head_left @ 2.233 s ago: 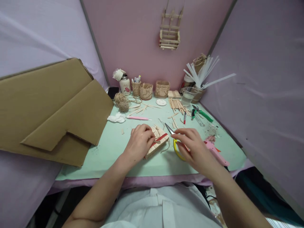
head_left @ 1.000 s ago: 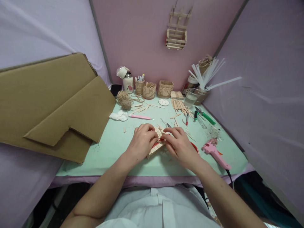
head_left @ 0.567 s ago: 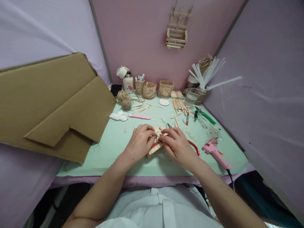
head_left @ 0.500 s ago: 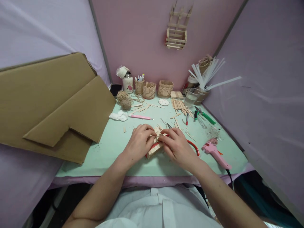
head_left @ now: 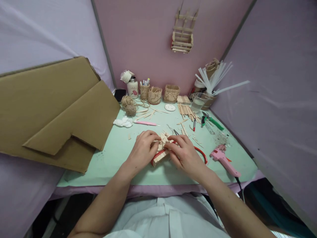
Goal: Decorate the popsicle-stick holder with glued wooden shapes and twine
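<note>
In the head view a small box-like piece made of pale wooden sticks (head_left: 158, 159) lies before me at the table's front middle. My left hand (head_left: 145, 147) is closed at its left side, thumb and fingers bent onto its top. From the right, my right hand (head_left: 182, 149) pinches at the same top, its fingertips near the left ones. Short wood slivers (head_left: 163, 136) stick up between the hands. A red-handled tool (head_left: 201, 153) lies partly behind the right hand, and a red strip crosses the piece. What exactly the fingertips hold is too small to make out.
A pink glue gun (head_left: 226, 163) lies at right, with green-handled cutters (head_left: 215, 123) behind it. Loose sticks (head_left: 187, 111), a twine ball (head_left: 127, 101), a pink pen (head_left: 146, 123) and a water cup (head_left: 198, 101) are further back. Cardboard (head_left: 61, 109) stands at left.
Both hands stay at the wooden piece, with only slight finger shifts. A little more of its top shows by the left thumb. The whole view has shifted slightly.
</note>
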Demonstrator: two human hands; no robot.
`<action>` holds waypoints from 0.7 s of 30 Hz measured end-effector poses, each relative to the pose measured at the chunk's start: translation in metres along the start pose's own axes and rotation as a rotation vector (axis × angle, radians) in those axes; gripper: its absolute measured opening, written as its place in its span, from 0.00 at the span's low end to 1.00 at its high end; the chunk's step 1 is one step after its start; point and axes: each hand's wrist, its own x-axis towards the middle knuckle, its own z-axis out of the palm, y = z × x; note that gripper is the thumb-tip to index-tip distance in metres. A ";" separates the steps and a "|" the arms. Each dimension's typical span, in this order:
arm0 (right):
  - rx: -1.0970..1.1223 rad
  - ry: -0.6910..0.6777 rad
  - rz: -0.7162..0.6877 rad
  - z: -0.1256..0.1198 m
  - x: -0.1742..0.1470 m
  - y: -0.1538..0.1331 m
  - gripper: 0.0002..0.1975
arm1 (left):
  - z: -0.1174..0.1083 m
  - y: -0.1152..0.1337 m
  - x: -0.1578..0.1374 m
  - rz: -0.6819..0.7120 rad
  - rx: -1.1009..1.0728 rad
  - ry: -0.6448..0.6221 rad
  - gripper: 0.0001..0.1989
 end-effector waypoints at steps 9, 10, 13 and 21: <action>0.098 0.186 0.140 -0.002 -0.006 0.004 0.11 | -0.006 -0.006 -0.012 -0.150 -0.062 0.149 0.12; 0.125 0.220 0.201 -0.001 -0.007 0.007 0.12 | -0.007 -0.009 -0.016 -0.201 -0.073 0.188 0.14; 0.224 0.188 0.378 0.004 -0.012 0.019 0.15 | -0.006 -0.017 -0.034 -0.347 -0.166 0.269 0.20; 0.438 0.009 0.543 0.022 -0.021 0.015 0.22 | 0.005 -0.019 -0.068 -0.493 -0.291 -0.035 0.35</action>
